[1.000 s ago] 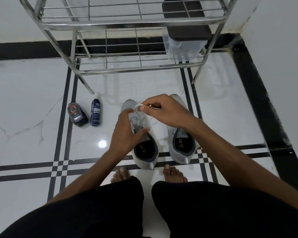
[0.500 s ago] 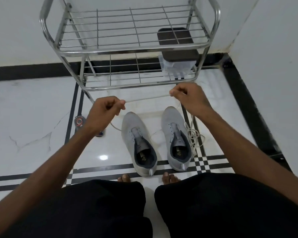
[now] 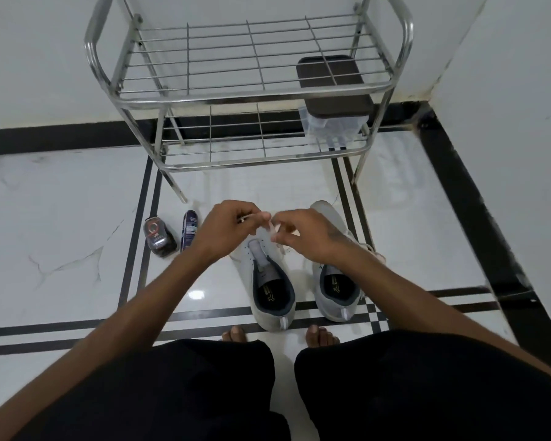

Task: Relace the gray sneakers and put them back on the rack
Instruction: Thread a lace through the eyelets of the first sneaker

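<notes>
Your left hand (image 3: 225, 229) and right hand (image 3: 303, 232) each pinch the white lace (image 3: 269, 225) with curled fingers, nearly touching above the toe of the left sneaker (image 3: 268, 281). The right sneaker (image 3: 331, 281) sits just beside it at 3 o'clock. The rack (image 3: 252, 100) stands at 12 o'clock, two bottles (image 3: 172, 235) at 9 o'clock.

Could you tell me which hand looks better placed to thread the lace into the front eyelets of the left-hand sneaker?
Probably the right hand: it pinches the white lace directly above the left sneaker, near its front eyelets. The left hand grips the lace slightly farther off.
</notes>
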Tool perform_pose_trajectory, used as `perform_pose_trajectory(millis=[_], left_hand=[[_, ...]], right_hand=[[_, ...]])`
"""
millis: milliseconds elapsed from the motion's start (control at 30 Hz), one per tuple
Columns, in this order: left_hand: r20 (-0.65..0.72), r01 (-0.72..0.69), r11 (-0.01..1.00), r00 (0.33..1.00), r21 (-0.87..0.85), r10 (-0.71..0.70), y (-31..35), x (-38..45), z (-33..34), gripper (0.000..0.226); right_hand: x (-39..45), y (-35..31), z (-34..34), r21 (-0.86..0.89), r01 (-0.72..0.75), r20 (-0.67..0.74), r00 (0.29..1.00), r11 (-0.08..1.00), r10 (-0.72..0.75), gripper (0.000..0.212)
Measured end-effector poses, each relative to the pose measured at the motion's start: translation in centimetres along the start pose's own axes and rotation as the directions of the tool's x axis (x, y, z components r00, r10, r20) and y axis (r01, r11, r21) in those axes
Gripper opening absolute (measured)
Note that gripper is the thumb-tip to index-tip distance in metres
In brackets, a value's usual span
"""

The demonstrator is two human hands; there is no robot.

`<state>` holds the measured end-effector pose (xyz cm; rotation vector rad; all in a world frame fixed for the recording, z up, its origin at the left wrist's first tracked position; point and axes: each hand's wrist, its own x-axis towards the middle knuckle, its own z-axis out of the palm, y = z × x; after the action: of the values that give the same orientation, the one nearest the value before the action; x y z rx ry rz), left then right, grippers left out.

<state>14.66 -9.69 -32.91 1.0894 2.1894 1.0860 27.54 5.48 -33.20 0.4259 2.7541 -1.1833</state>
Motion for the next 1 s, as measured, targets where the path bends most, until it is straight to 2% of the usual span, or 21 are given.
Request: perform_pose_trajectory(millis=[33,67,233,267,333,400,433,500,600,733,800,867,933,1000], left_hand=[[0.013,0.027,1.0,1.0,-0.011,-0.027,-0.6,0.1,0.2,0.023],[0.023,0.053,0.998,0.998,-0.013,-0.053,-1.2,0.0,0.3,0.023],[0.01,0.186,0.982,0.983,-0.034,-0.185,-5.2,0.0,0.4,0.018],[0.007,0.21,0.976,0.978,-0.052,-0.21,-5.9,0.2,0.7,0.017],[0.021,0.243,0.964,0.97,-0.105,-0.243,-6.9,0.9,1.6,0.014],[0.041,0.261,0.948,0.965,-0.182,-0.258,-6.9,1.6,2.9,0.007],[0.047,0.276,0.932,0.961,-0.234,-0.272,-7.1,2.0,3.6,0.007],[0.046,0.309,0.893,0.949,-0.328,-0.312,-7.4,2.6,4.7,0.018],[0.05,0.355,0.839,0.929,-0.412,-0.368,-9.2,3.2,5.4,0.021],[0.08,0.425,0.764,0.892,-0.485,-0.445,-10.8,3.1,6.2,0.016],[0.085,0.426,0.746,0.889,-0.512,-0.449,-10.8,3.3,6.8,0.015],[0.065,0.42,0.716,0.882,-0.558,-0.467,-10.5,3.5,7.4,0.022],[0.043,0.419,0.664,0.863,-0.619,-0.504,-10.2,3.7,7.4,0.03],[0.008,0.422,0.646,0.84,-0.636,-0.542,-10.1,3.7,7.3,0.031]], right_hand=[[0.4,0.8,0.1,-0.021,-0.03,-0.021,0.999,0.999,0.03,0.011],[0.5,1.7,0.0,-0.048,-0.07,-0.042,0.997,0.996,0.068,0.007],[0.8,6.1,-0.3,-0.2,-0.359,-0.091,0.933,0.912,0.348,0.011],[1.1,6.6,0.2,-0.234,-0.356,-0.057,0.934,0.905,0.353,0.022],[2.2,6.4,1.5,-0.211,-0.231,0.059,0.967,0.95,0.248,0.059],[3.0,5.0,3.0,0.017,-0.108,0.115,0.988,0.994,0.106,0.076],[3.8,4.6,3.9,0.122,-0.082,0.112,0.991,0.989,0.068,0.074],[5.0,4.6,5.2,0.216,-0.054,0.054,0.998,0.975,0.043,0.053],[6.3,6.4,5.6,0.129,-0.128,-0.049,0.99,0.983,0.136,0.014],[6.5,8.9,5.6,0.053,-0.2,-0.023,0.979,0.978,0.202,0.013],[6.5,9.2,6.1,0.01,-0.159,0.012,0.987,0.987,0.159,0.03],[6.7,9.0,6.7,0.066,-0.096,0.034,0.995,0.993,0.094,0.048],[7.0,8.8,7.4,0.166,-0.056,-0.004,0.998,0.985,0.058,0.039],[7.2,8.6,7.8,0.171,-0.034,-0.087,0.995,0.985,0.049,0.014]])
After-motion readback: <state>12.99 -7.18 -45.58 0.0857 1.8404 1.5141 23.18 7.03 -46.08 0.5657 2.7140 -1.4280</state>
